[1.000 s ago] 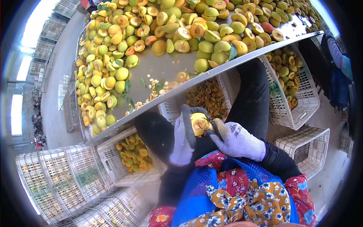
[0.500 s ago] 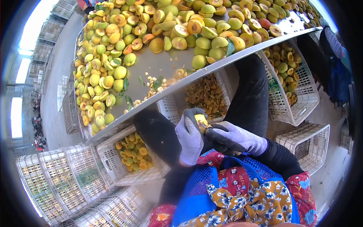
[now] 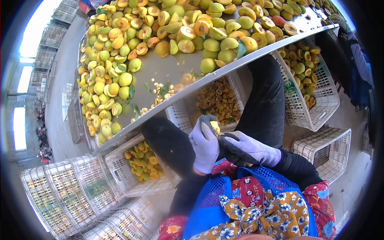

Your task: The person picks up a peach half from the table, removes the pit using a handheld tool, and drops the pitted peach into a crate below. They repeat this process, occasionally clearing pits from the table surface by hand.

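Observation:
My left hand [image 3: 204, 144], in a lilac glove with dark fingertips, is wrapped round a yellow fruit piece [image 3: 215, 126]. My right hand [image 3: 244, 149], gloved the same way, is closed close beside the fruit; its fingers curl round something hidden in the dark palm. Both hands are above my lap. Below and beyond them stands a crate [image 3: 178, 116] with cut fruit pieces [image 3: 218, 101]. Halved and whole yellow-green fruits [image 3: 186, 46] are heaped on the metal table [image 3: 160, 68] in front, with pale pits [image 3: 160, 92] near its edge.
A crate of fruit [image 3: 120, 170] stands at the left and another [image 3: 294, 108] at the right, above an empty crate [image 3: 338, 156]. Stacked crates [image 3: 68, 184] fill the lower left. A co-worker's sleeve [image 3: 362, 66] shows at the far right. The table's metal rim [image 3: 236, 66] crosses ahead.
Both hands stay together, with the left wrist turned slightly and less of the yellow fruit showing. The view has shifted slightly. The co-worker's arm at the right has moved.

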Motion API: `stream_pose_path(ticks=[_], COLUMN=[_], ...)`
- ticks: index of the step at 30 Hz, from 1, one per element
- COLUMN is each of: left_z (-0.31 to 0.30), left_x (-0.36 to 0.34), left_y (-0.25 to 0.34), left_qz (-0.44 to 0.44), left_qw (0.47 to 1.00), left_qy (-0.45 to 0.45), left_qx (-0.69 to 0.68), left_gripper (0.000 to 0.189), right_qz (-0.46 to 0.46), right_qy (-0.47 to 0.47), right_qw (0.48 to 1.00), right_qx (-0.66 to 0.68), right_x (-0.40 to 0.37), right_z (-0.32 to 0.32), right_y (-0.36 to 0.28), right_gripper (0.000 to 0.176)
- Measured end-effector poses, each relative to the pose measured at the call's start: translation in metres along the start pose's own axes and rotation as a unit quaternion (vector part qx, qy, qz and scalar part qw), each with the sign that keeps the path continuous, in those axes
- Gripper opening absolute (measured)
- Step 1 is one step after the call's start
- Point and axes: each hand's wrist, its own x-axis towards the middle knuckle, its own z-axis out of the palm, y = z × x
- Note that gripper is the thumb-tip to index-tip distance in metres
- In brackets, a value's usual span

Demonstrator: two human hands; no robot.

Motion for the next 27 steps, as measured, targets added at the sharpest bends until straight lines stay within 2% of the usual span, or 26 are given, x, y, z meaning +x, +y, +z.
stream_pose_path(ticks=[1,3,4,6,7,8,9,10,11,12,14,15,16,17,19,20,22,23,24,25,26,27], left_z=[-0.001,0.001,0.002,0.008,0.011,0.011,0.011,0.01,0.008,0.006,0.005,0.004,0.002,0.0,0.001,0.001,0.005,0.007,0.002,-0.001,-0.003,-0.004], left_x=[0.0,-0.001,0.0,-0.001,-0.003,-0.001,0.001,0.001,0.001,0.002,0.009,0.011,0.013,0.014,0.018,0.021,0.015,0.015,0.022,0.023,0.024,0.027], left_y=[0.003,-0.005,-0.01,-0.016,-0.018,-0.021,-0.022,-0.024,-0.025,-0.024,-0.02,-0.017,-0.013,-0.01,-0.013,-0.015,-0.02,-0.021,-0.018,-0.018,-0.018,-0.013], left_qz=[-0.045,-0.151,-0.203,-0.155,-0.131,-0.144,-0.135,-0.126,-0.12,-0.101,-0.058,-0.04,-0.023,-0.006,-0.068,-0.098,-0.048,-0.021,0.045,0.038,0.03,0.025], left_qw=[0.998,0.98,0.964,0.978,0.983,0.968,0.968,0.967,0.966,0.957,0.933,0.936,0.939,0.942,0.913,0.896,0.949,0.969,0.956,0.94,0.922,0.901], left_qy=[-0.028,-0.077,-0.101,-0.074,-0.06,-0.077,-0.094,-0.109,-0.127,-0.152,-0.195,-0.199,-0.202,-0.206,-0.222,-0.23,-0.175,-0.145,-0.185,-0.213,-0.241,-0.269], left_qx=[-0.015,-0.099,-0.14,-0.119,-0.11,-0.191,-0.192,-0.194,-0.193,-0.227,-0.298,-0.288,-0.278,-0.267,-0.334,-0.367,-0.257,-0.2,-0.224,-0.263,-0.301,-0.339], left_gripper=[0.037,0.042,0.044,0.048,0.051,0.052,0.053,0.055,0.057,0.057,0.058,0.058,0.059,0.06,0.059,0.059,0.06,0.06,0.058,0.057,0.056,0.056], right_qz=[0.012,0.189,0.183,-0.015,-0.026,-0.037,-0.046,0.061,0.164,0.187,0.198,0.205,0.205,0.198,0.185,0.19,0.201,0.195,0.188,0.183,0.212,0.193], right_qy=[0.013,0.03,0.012,-0.031,-0.042,-0.055,-0.068,-0.107,-0.138,-0.248,-0.213,-0.195,-0.164,-0.187,-0.234,-0.222,-0.196,-0.218,-0.238,-0.258,-0.149,-0.182], right_qw=[1.0,0.977,0.974,0.999,0.998,0.994,0.988,0.927,0.802,0.664,0.655,0.651,0.675,0.666,0.647,0.665,0.7,0.688,0.676,0.662,0.679,0.681], right_qx=[-0.012,0.092,0.133,-0.009,0.037,0.084,0.13,0.355,0.558,0.68,0.697,0.704,0.69,0.694,0.702,0.687,0.656,0.664,0.671,0.679,0.687,0.682], right_x=[0.0,0.0,-0.001,0.004,0.003,0.002,0.002,0.003,0.006,0.012,0.009,0.009,0.009,0.011,0.017,0.018,0.019,0.02,0.021,0.021,0.016,0.017], right_z=[0.001,0.004,0.003,-0.005,-0.007,-0.008,-0.009,-0.014,-0.016,-0.02,-0.021,-0.021,-0.018,-0.02,-0.023,-0.024,-0.025,-0.026,-0.024,-0.023,-0.022,-0.022], right_y=[-0.002,-0.012,-0.006,0.016,0.021,0.023,0.024,0.035,0.047,0.052,0.052,0.051,0.051,0.053,0.057,0.055,0.045,0.049,0.05,0.049,0.045,0.042], right_gripper=[0.036,0.027,0.024,0.023,0.024,0.025,0.028,0.027,0.026,0.027,0.028,0.029,0.03,0.031,0.032,0.035,0.041,0.041,0.041,0.041,0.043,0.04])
